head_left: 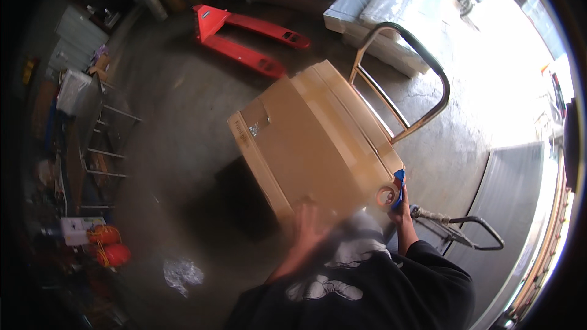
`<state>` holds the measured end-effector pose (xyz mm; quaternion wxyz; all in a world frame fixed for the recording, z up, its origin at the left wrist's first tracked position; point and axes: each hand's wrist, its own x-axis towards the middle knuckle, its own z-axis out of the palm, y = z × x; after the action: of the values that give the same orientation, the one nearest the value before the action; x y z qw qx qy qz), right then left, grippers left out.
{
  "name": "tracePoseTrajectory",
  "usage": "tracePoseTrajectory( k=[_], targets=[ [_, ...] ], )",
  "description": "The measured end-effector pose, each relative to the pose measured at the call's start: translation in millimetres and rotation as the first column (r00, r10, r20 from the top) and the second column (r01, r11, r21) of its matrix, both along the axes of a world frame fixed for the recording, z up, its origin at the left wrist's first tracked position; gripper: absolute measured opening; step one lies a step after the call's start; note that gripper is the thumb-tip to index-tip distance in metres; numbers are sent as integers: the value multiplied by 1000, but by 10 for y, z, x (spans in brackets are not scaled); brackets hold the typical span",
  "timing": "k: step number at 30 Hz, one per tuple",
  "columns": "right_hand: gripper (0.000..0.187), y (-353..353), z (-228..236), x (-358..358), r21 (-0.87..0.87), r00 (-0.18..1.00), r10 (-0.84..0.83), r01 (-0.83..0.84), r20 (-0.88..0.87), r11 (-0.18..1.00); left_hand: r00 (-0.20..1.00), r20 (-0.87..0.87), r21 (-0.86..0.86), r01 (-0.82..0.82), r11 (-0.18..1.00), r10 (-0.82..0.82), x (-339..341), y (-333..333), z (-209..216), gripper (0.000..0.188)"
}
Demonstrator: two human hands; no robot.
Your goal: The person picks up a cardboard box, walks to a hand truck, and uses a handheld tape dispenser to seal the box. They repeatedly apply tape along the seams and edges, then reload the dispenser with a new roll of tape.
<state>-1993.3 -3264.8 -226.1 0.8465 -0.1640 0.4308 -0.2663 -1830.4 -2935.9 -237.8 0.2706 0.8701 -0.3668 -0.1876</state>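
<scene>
A large brown cardboard box (324, 140) stands in front of me, with a strip of shiny tape along its top. My left hand (307, 223) lies at the box's near edge, blurred, its fingers seemingly stretched out over the cardboard. At the near right corner my right hand (400, 209) is closed around a blue tape dispenser (400, 186). The dispenser's tape roll (386, 196) shows beside the box; most of its handle is hidden by my fingers. A curved metal cart handle (441, 79) rises just beyond the box's right side.
A red pallet jack (241, 54) rests on the floor beyond the box. Plastic-wrapped slabs (391, 0) lie at the back right. Another cart handle (483, 247) is near my right arm. At left stand a metal frame (107, 153), orange-red round objects (109, 245) and crumpled plastic (182, 275).
</scene>
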Motion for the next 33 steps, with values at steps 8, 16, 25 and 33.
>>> tracePoseTrajectory(
  k=[8, 16, 25, 33],
  targets=[
    [52, 488, -1335, -760, 238, 929, -338, 298, 149, 924, 885, 240, 244, 343, 907, -399, 20, -960, 136, 109],
    [43, 724, -1220, -368, 115, 984, -66, 47, 163, 992, 960, 279, -192, 34, 981, 22, -256, -110, 276, 84],
    [55, 751, -939, -97, -482, 898, 291, -425, -330, 766, 934, 118, 185, -353, 917, 336, -496, 1367, 54, 61],
    [49, 673, -1090, -49, -468, 941, 219, -321, -259, 823, 937, 197, 179, -324, 929, 289, -552, 1742, 28, 44]
  ],
)
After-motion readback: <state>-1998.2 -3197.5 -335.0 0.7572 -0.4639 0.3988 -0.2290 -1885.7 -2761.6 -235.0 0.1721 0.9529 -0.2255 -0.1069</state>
